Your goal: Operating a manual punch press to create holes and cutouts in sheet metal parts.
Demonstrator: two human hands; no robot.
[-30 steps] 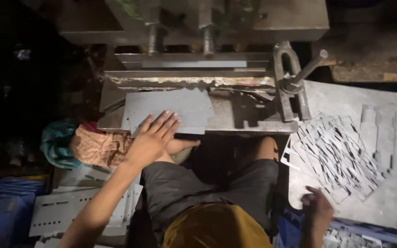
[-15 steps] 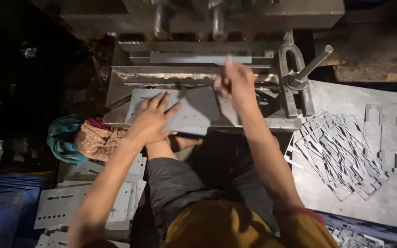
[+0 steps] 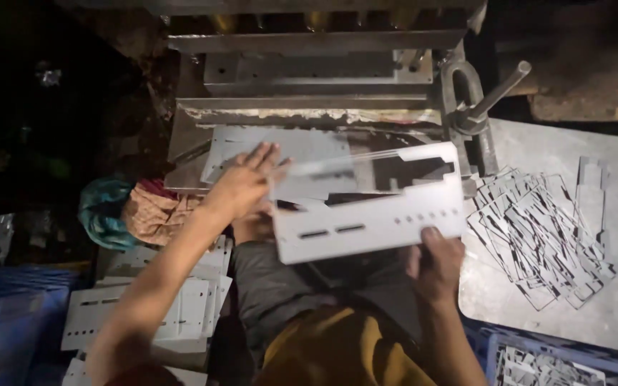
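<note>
Metal is everywhere at this dark work spot, and the far left is too black to make out. The right hand [image 3: 434,266] pinches the bottom edge of a punched metal plate [image 3: 370,218], thumb on top, holding it up in front of the big press machine [image 3: 323,78]. The plate's top edge looks blurry. The left hand [image 3: 248,182] lies flat with fingers spread on a plain metal sheet [image 3: 302,161] on the machine bed; the plate hides part of that sheet. The left arm stretches forward and its elbow is cut off at the bottom. A pile of small cut pieces [image 3: 538,239] sits on the desk [image 3: 609,314] to the right. More punched plates [image 3: 137,314] are stacked low on the left, beside a bundle of cloth [image 3: 134,211].
</note>
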